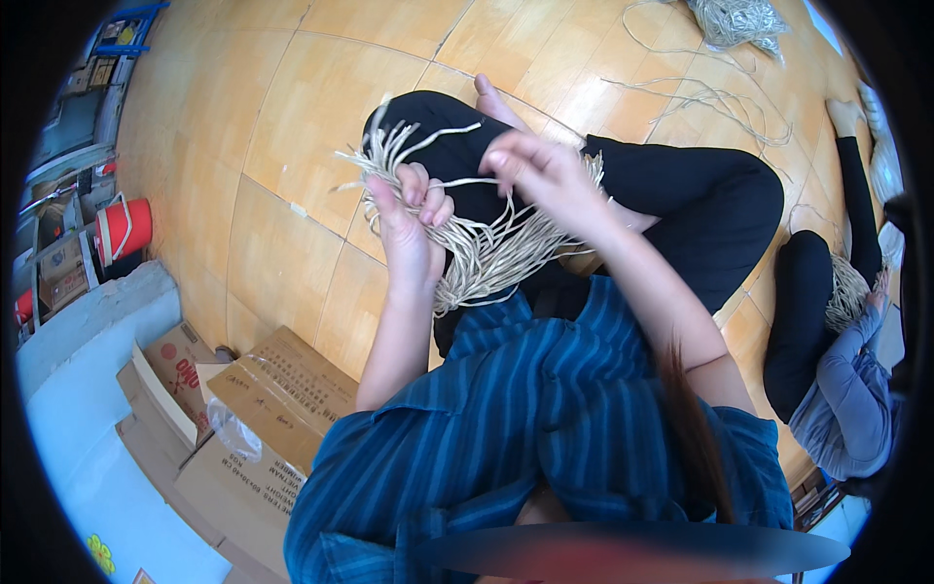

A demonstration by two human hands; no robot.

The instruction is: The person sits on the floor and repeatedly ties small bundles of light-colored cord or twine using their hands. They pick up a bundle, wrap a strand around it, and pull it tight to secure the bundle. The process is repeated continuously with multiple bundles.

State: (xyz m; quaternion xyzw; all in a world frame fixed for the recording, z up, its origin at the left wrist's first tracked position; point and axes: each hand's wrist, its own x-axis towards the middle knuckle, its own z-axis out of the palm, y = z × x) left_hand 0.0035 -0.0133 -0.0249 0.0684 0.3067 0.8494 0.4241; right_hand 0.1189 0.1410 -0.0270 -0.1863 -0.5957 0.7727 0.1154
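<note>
Standing at far left is a red plastic bucket (pixel 126 231), with brown cardboard boxes (pixel 292 389) below it. Rightward, the left hand (pixel 411 219) curls its fingers around one end of a bundle of beige, string-like cords (pixel 482 261), extending over the lap. The right hand (pixel 548 180) bends its fingers beside one strand; whether they pinch it cannot be told. At far right sits a grey-sleeved co-worker (pixel 844 394).

Left hand (pixel 409 229) curled in, right hand (pixel 545 180) bent toward it, over folded legs (pixel 715 200)

The bare left forearm (pixel 401 326) rises almost straight up in view, thumb (pixel 382 198) pointing upward, fingers folded toward the palm. The bare right forearm (pixel 657 282) slants up and leftward, its hand near the left one but apart, fingers bent. The knees spread wide.
</note>
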